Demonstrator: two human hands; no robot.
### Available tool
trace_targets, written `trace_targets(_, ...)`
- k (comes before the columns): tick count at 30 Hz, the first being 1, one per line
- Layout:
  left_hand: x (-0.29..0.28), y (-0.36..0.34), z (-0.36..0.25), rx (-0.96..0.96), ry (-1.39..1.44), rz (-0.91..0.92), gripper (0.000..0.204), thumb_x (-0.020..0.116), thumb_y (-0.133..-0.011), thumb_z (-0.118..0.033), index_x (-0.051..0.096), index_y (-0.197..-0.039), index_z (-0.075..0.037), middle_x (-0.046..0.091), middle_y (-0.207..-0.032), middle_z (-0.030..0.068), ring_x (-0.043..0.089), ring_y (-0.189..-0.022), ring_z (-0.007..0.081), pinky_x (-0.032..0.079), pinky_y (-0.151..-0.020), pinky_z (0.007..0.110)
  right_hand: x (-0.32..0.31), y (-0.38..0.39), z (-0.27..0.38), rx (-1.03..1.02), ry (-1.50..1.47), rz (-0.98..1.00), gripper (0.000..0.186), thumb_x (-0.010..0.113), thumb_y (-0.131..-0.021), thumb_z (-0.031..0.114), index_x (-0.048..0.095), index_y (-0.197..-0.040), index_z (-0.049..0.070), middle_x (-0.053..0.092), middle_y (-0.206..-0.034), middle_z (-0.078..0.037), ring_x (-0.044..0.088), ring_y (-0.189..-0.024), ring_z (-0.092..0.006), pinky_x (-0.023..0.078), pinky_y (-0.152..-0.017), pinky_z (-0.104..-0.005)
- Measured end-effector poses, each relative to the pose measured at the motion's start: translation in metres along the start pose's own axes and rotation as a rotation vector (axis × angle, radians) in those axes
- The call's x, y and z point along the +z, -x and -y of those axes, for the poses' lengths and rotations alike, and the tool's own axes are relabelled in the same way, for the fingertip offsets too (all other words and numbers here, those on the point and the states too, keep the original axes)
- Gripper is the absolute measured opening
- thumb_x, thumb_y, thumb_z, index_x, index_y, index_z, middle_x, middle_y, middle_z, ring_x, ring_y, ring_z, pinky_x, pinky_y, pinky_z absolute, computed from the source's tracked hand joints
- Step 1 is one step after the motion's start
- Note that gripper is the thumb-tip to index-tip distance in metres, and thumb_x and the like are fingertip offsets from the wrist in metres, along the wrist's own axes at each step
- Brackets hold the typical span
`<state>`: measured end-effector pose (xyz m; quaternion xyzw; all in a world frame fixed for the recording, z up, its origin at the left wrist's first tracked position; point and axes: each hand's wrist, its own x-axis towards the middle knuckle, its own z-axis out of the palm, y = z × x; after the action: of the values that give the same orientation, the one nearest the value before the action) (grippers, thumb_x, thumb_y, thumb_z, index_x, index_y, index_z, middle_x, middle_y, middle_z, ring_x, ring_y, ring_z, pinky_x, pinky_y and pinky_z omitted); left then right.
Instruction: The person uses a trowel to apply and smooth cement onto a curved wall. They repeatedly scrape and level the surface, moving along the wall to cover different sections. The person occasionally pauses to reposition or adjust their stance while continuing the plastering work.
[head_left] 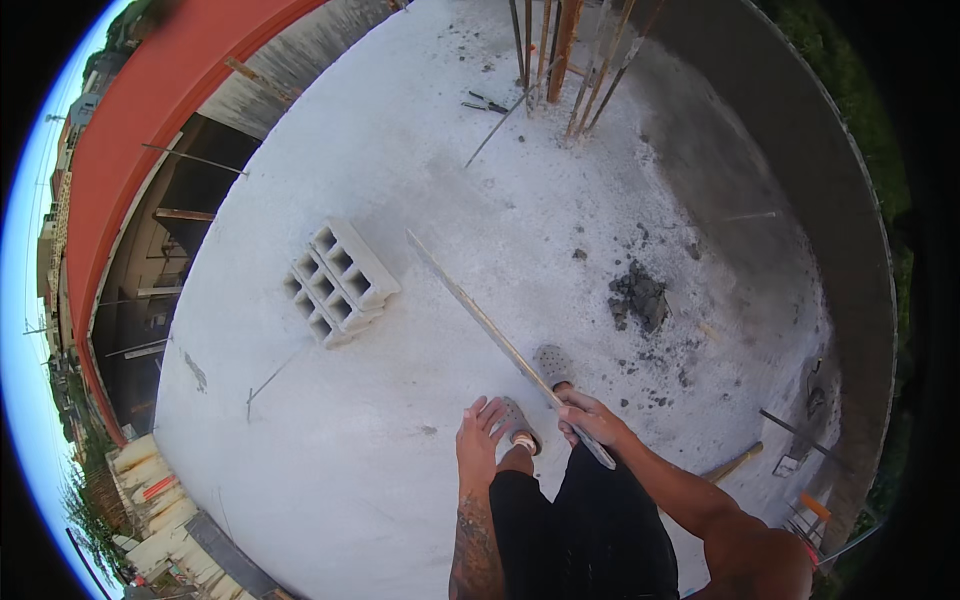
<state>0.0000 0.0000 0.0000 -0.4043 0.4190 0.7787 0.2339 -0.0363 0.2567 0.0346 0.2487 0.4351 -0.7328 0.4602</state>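
My right hand (592, 418) is closed around the near end of a long, thin, pale straight bar (478, 318), which slants away to the far left. The bar's short end sticks out past my hand toward my knee. Its far tip is just right of the hollow concrete blocks (345, 283), apart from them. To the left of the bar, my left hand (481, 436) is held out with its fingers apart and nothing in it. Below the hands, my feet in grey clogs (551, 364) stand on the pale concrete floor (400, 480).
A crumbled heap of dark mortar (640, 296) lies to the right. Upright rusty rebar (566, 50) rises at the far side, with pliers (487, 103) beside it. A grey wall (845, 190) curves along the right. A wooden stick (735, 463) lies near it. The slab's left edge drops off.
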Motion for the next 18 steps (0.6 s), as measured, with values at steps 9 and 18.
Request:
trace_targets(9,0.080,0.069,-0.184,0.318,0.537,1.254,0.082,0.031,-0.098,-0.074,0.051,-0.131,-0.001,0.058,-0.126,0.0189,0.055,-0.121,0.0346,0.041,-0.106,0.056,0.070,0.188,0.014,-0.384,0.747,-0.119,0.066,0.076,-0.087,0.049,0.060,-0.135,0.006,0.068,-0.093,-0.016,0.065,-0.087,-0.0232,0.050,-0.082,-0.0348)
trace_targets(18,0.158,0.171,-0.156,0.282,-0.139,0.811,0.069,0.054,-0.101,-0.049,0.041,-0.145,0.001,0.058,-0.133,0.0219,0.062,-0.116,0.0367,0.049,-0.104,0.056,0.124,0.300,-0.053,-0.120,0.825,-0.685,0.066,0.084,-0.074,0.055,0.060,-0.112,0.007,0.073,-0.089,-0.021,0.071,-0.088,-0.0409,0.054,-0.078,-0.0447)
